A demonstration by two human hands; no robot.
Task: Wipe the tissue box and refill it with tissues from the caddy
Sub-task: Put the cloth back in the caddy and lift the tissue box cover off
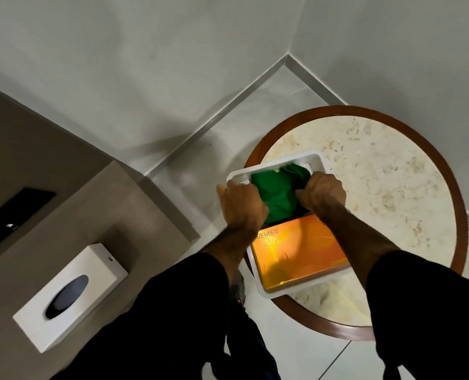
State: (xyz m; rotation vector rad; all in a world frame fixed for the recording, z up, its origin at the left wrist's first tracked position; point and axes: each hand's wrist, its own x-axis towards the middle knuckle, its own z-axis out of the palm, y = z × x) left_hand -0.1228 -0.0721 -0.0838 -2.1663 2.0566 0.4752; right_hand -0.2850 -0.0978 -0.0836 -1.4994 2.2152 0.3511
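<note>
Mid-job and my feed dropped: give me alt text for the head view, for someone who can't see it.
Both hands, left hand and right hand, grip a green cloth inside a white caddy on a round marble-topped table, beside an orange tissue pack. A white tissue box sits apart on the counter at left.

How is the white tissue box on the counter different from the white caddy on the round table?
The tissue box is closed, with a dark oval slot on top; the caddy is an open tray. The tissue box stands untouched on the brown counter; the caddy sits on the round table with both hands in it. The caddy holds a green cloth and an orange tissue pack; the box's contents are hidden. Both are white and rectangular.
</note>
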